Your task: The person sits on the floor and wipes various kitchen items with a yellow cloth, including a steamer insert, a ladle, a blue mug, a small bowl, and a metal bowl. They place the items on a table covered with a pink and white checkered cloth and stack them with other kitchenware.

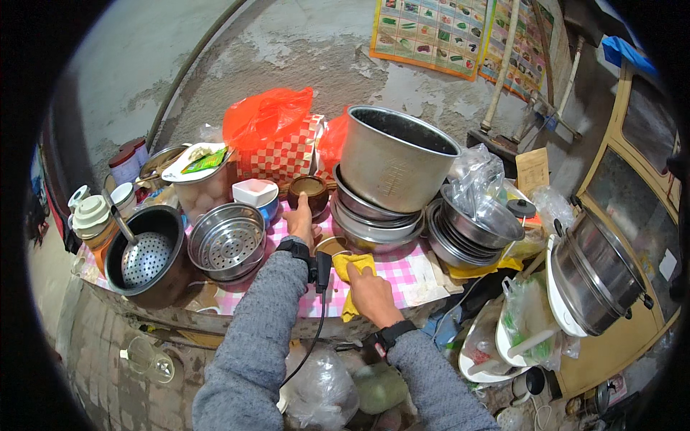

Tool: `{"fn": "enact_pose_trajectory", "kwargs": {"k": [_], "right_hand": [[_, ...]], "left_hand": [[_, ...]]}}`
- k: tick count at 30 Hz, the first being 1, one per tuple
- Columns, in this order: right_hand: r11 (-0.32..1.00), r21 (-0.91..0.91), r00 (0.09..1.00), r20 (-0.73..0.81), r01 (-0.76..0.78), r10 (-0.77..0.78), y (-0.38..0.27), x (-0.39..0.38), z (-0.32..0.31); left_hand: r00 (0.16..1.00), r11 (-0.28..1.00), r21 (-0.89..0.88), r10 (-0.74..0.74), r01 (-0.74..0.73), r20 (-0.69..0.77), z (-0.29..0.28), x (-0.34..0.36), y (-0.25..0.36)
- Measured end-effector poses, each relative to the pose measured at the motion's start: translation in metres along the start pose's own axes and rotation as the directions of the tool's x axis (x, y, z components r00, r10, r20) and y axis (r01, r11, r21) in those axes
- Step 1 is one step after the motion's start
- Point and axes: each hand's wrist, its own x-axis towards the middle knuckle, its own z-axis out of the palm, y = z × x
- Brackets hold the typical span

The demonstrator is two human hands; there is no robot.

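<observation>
My left hand (302, 221) reaches over the pink checked tablecloth (316, 291), one finger stretched against the front of a small round brown jar (309, 195). Whether it grips the jar or only touches it is hard to see; the other fingers are partly hidden. My right hand (371, 293) is closed on a crumpled yellow cloth (351, 273), pressed to the tablecloth near the table's front edge. Beside my left hand are a white square tub (254, 192) over a blue cup and a steel steamer basket (228, 244). Steel bowls (377, 233) stand beyond my right hand, under a large metal pot (395, 161).
A dark pot (144, 251) with a perforated ladle stands at the left, near a lidded tub (200, 188). Red plastic bags lie by the wall. More stacked bowls (467, 248) and a steamer pot (596, 273) are at the right. A black cable hangs from my left wrist.
</observation>
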Motion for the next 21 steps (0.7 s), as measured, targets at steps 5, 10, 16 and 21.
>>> {"fn": "enact_pose_trajectory", "kwargs": {"k": [5,10,16,21], "right_hand": [[1.000,-0.011,1.000,0.028,0.009,-0.008,0.001,0.001,-0.002],[1.000,-0.016,1.000,0.016,0.012,-0.012,0.001,0.001,0.000],[0.999,-0.025,0.999,0.027,-0.033,0.034,0.000,0.001,0.002],[0.999,-0.045,0.997,0.066,-0.024,0.027,-0.001,0.003,-0.001]], "left_hand": [[0.997,0.978,-0.204,-0.035,0.047,0.062,0.012,0.031,-0.002],[0.996,0.963,-0.266,0.055,-0.036,0.064,0.008,0.027,-0.004],[0.984,0.910,-0.387,0.175,-0.145,0.041,-0.011,-0.018,-0.017],[0.958,0.887,-0.441,0.233,-0.139,0.166,-0.034,-0.063,-0.016]]}}
